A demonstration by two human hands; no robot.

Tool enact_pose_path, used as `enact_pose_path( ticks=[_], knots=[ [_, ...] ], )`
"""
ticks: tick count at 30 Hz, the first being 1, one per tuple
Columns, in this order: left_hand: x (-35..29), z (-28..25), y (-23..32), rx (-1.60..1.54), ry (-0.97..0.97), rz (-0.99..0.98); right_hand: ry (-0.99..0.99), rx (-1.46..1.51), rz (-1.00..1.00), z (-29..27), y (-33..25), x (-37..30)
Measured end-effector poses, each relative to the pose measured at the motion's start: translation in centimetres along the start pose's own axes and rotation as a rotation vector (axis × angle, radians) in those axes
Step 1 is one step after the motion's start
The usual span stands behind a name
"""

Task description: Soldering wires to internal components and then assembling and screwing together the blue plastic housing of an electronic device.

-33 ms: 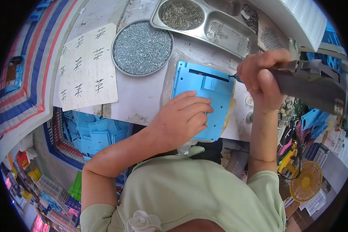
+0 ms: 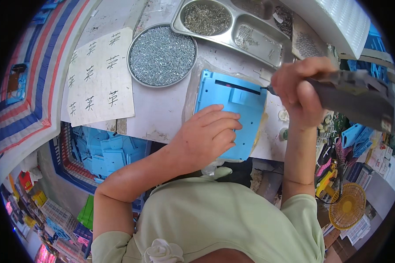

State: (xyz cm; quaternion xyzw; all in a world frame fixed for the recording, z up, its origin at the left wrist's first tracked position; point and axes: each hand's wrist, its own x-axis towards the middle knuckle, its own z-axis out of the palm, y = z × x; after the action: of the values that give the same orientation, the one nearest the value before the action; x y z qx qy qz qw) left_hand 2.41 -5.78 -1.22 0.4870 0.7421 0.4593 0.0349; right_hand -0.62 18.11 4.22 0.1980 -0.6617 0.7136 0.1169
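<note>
Here we are, looking steeply down from your own head through the left of two side-by-side fisheye cameras, over your shirt (image 2: 224, 210) and onto the table (image 2: 158, 111)! It's close in: your left hand (image 2: 208, 135) sits near the centre, your right hand (image 2: 300, 90) above and to the right, edges bending, black rounding off every corner.

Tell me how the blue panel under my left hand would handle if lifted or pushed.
The blue panel would likely feel stiff, since it has a flat, squared shape. It looks like moulded plastic, so probably light for its size. Its smooth face and the film along its left edge suggest it might slide if pushed.
</note>
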Motion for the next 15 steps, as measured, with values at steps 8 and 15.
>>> enact_pose_path(
  ticks=[8,15],
  knots=[
    [0.1,0.5,0.5,0.002,0.098,0.003,-0.054,-0.043,0.032,-0.2,-1.5,0.0],
    [-0.3,0.5,0.3,-0.139,0.235,-0.074,-0.187,0.237,-0.084,2.3,-5.7,0.1]
  ],
)
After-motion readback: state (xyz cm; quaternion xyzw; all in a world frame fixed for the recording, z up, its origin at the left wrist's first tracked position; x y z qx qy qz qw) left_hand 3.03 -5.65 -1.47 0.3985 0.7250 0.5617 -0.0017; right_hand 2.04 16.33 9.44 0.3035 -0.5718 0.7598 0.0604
